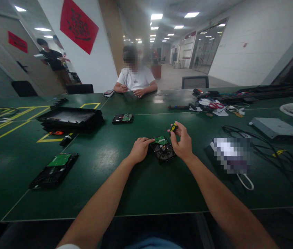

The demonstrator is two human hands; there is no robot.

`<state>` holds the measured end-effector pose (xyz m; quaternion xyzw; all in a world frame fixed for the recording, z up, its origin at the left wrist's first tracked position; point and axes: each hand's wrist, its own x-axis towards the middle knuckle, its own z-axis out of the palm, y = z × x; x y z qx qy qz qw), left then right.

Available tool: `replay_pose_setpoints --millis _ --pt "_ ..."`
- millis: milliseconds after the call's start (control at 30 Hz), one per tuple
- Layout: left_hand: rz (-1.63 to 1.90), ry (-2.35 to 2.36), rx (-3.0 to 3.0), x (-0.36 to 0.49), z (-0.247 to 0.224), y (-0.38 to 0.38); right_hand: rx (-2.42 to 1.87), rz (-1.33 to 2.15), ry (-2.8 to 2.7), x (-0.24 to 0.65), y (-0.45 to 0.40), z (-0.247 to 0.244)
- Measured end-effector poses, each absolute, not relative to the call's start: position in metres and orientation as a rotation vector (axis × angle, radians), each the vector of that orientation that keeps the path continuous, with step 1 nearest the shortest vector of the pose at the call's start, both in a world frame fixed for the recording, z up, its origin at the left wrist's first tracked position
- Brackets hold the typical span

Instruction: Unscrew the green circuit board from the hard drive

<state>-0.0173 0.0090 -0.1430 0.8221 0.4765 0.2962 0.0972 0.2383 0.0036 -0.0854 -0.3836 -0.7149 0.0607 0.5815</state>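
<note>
A hard disk drive (pixel 163 152), its green circuit board at the far end, lay on the green bench (pixel 146 197) between the person's hands. The left hand (pixel 139 150) rested at the drive's upper-left corner with fingers extended onto it; whether it gripped the edge could not be told. The right hand (pixel 182 141) pinched a stubby black-and-yellow hand tool (pixel 173 128) between thumb and fingers, raised just above the drive's right side. A second hard drive (pixel 122 118) lay farther off to the left, and a third hard drive (pixel 54 171) nearer the left edge, with a black casing (pixel 70 116) beyond it. To the right lay a black cable (pixel 259 142) and a grey metal box (pixel 278 128); across the bench sat a co-worker (pixel 136 79) in a white shirt.
</note>
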Motion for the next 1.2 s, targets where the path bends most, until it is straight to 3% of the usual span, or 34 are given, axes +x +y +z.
replay_pose_setpoints --millis 1200 --pt "0.858 1.429 2.430 -0.0152 -0.1373 0.0046 -0.910 0.088 -1.688 0.2377 0.0060 -0.0891"
